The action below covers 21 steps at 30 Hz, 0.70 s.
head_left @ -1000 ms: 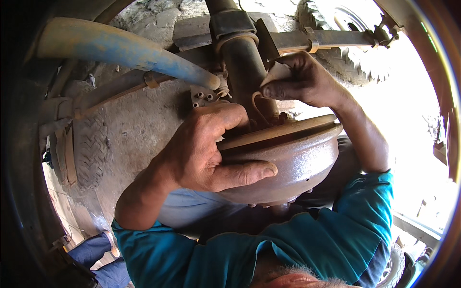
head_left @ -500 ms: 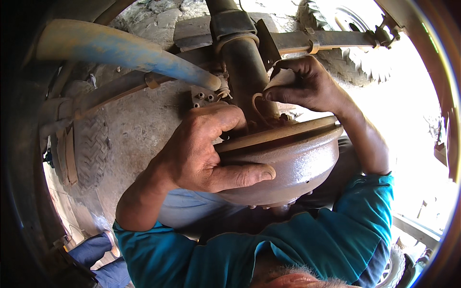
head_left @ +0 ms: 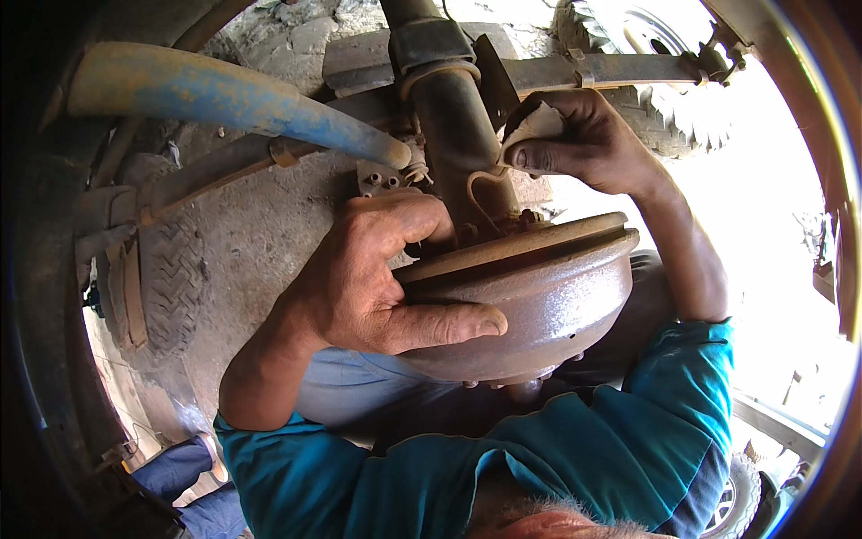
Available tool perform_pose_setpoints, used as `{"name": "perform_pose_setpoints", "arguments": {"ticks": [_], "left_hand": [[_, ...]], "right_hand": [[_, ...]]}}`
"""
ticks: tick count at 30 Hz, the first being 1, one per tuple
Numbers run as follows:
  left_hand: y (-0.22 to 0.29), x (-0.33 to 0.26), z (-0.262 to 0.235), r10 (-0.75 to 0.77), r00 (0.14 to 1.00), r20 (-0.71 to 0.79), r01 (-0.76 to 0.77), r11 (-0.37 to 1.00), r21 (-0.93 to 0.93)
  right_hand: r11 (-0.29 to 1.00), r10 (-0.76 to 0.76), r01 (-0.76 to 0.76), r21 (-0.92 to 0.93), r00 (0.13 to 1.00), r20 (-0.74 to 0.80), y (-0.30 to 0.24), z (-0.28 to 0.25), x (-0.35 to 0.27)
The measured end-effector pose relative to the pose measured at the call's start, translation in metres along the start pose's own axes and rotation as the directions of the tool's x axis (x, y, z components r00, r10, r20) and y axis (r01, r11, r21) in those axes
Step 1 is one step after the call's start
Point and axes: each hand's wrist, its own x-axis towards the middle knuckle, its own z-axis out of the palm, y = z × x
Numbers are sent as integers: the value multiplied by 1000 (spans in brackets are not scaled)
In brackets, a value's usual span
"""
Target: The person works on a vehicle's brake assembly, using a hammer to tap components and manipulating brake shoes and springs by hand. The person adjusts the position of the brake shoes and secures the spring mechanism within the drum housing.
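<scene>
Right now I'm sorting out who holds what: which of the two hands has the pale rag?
The right hand, raised beside the axle tube, pinches the pale rag. The left hand holds no rag; it grips the rusty brake drum.

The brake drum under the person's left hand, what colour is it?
Rusty brown with a dull metal sheen, on the brake drum, seen in the head view.

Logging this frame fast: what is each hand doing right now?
Left hand: closed around the rim of the rusty round metal brake drum.
Right hand: closed, pinching a small pale cloth scrap.
</scene>
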Motion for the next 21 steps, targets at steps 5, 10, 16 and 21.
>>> {"name": "perform_pose_setpoints", "arguments": {"ticks": [5, 10, 16, 21], "left_hand": [[-2, 0, 0, 12, 1000, -9, -12, 1000, -3], [0, 0, 0, 11, 1000, -21, -11, 1000, 14], [2, 4, -1, -5, 1000, 9, 5, 1000, 22], [2, 2, 0, -17, 1000, 11, 18, 1000, -21]], "right_hand": [[985, 37, -44, 169, 998, 48, -8, 12, -2], [995, 97, -96, -42, 995, 23, -4, 15, 2], [994, 109, -110, 18, 994, 13, -7, 19, 4], [995, 101, -103, 14, 993, 68, -9, 20, 9]]}}
